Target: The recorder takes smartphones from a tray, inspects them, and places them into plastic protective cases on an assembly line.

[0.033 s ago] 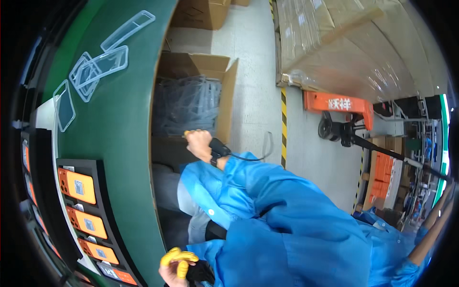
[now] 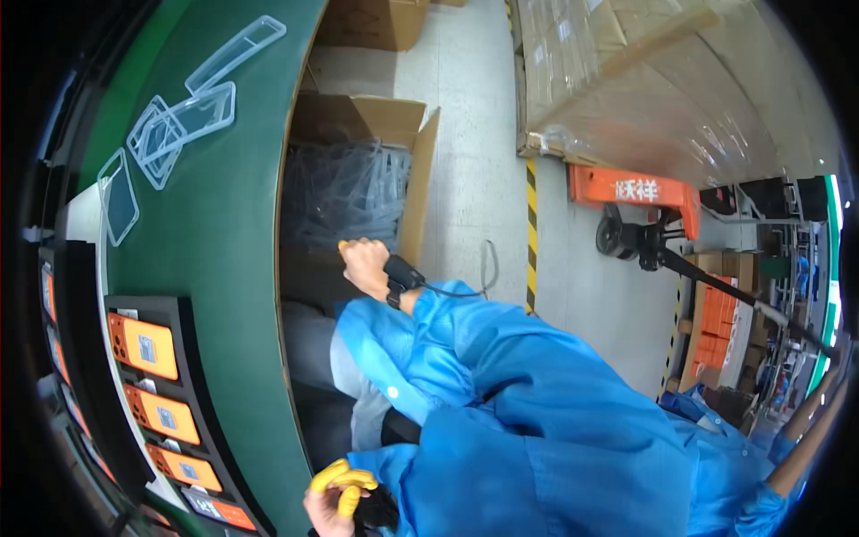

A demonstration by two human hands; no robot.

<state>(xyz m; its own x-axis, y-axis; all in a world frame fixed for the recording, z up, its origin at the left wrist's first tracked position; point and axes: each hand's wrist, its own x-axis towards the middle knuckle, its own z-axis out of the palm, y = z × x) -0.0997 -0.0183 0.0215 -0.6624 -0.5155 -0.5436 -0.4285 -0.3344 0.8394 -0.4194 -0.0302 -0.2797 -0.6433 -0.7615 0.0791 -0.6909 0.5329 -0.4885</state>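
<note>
My left hand is low in the view beside the green table's edge, with yellow covers on its fingers. Those fingers curve but stay apart, and I see nothing between them. Farther up, my right hand is closed, its back showing and one yellow fingertip peeking out. A black wrist device with a thin cord is strapped on that arm. The right hand is over the near edge of a cardboard box filled with clear plastic frames. Its curled fingers hide whatever they may hold.
Several clear plastic trays lie on the green table. Orange phones sit in a black holder. Beyond the floor's striped tape stand wrapped cartons and an orange pallet jack. Another person's forearm shows at right.
My right hand has shifted slightly left and up. The left hand has moved a little, its fingers a bit more spread. The view has drifted slightly.
</note>
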